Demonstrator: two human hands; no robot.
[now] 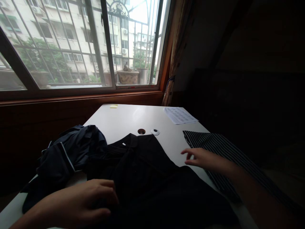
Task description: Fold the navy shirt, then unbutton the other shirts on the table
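Observation:
A black collared shirt (145, 171) lies spread on the white table (128, 119), collar toward the window. My left hand (88, 200) rests on the shirt's near left part, fingers curled down against the cloth. My right hand (202, 158) hovers at the shirt's right edge, fingers stretched out toward the left, holding nothing. Just behind and under that hand lies a dark garment with thin white stripes (221, 149).
A crumpled navy garment with white piping (69, 152) sits at the table's left. A cable hole (141, 131) and its white cap (155, 131) are behind the collar. A printed sheet (179, 115) and a yellow note (113, 106) lie near the window.

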